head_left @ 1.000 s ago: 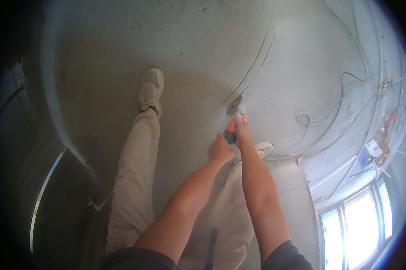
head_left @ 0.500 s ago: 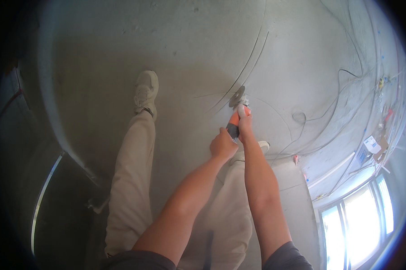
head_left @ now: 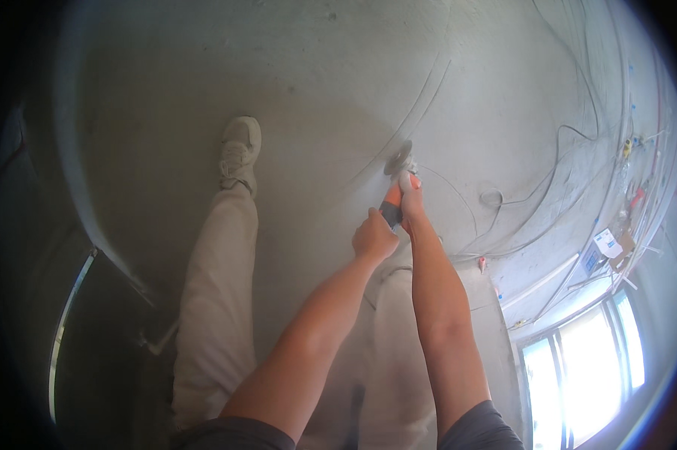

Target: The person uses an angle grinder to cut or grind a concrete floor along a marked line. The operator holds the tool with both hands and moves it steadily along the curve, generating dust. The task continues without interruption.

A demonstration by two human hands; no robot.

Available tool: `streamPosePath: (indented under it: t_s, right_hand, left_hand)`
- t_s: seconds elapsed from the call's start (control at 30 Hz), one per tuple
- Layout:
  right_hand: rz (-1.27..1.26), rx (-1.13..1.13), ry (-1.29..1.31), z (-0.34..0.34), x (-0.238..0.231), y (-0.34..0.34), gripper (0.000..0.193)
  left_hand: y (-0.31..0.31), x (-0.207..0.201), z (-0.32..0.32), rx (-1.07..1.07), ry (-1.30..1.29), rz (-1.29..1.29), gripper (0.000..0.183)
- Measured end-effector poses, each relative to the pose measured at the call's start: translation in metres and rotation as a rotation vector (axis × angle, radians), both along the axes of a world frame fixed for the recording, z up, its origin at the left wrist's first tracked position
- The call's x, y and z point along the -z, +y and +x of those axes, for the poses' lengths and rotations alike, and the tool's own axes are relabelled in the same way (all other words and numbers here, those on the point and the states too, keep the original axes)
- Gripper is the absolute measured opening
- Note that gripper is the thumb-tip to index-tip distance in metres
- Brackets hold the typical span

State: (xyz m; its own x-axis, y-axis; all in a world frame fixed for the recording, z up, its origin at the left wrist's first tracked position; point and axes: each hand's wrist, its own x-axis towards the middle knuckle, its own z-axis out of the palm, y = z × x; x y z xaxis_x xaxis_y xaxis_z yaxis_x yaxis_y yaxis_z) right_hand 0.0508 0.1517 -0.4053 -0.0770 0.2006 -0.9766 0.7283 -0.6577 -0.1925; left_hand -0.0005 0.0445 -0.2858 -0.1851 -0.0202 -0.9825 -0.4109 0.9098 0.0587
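Observation:
Both my hands hold an orange and black angle grinder (head_left: pixel 392 196) low over the grey concrete floor (head_left: pixel 316 97). My left hand (head_left: pixel 374 236) is wrapped round the black rear part of its body. Farther forward, my right hand (head_left: pixel 411 196) grips the orange part close to the head. The round cutting disc (head_left: pixel 398 158) stands tilted on edge at the floor; its exact contact is hard to see. Two curved, roughly parallel cut lines (head_left: pixel 421 101) run from near the disc away toward the upper right. Pale dust hazes the floor round the disc.
My shoe (head_left: pixel 239 150) stands left of the grinder. A looped cable (head_left: pixel 491 198) lies on the floor to the right, with longer cables (head_left: pixel 595 112) beyond it. Toward the right wall are a white box (head_left: pixel 607 242), cardboard (head_left: pixel 623 251) and loose strips. A bright window (head_left: pixel 590 375) is at lower right.
The grinder and both hands have shifted very slightly in view, still gripping. Dust now veils the cut lines more and hides the thin line left of the disc. The surroundings at right have slid left.

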Motion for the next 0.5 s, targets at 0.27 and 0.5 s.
streamPosePath:
  t_s: [0.27,0.5]
  right_hand:
    - [0.041,-0.032,0.048,-0.002,0.001,0.001,0.035]
    - [-0.04,0.051,-0.022,0.022,0.008,-0.021,0.044]
  left_hand:
    - [0.004,0.001,0.006,0.007,0.019,-0.013,0.054]
    - [-0.011,0.001,0.02,0.039,0.017,-0.064,0.055]
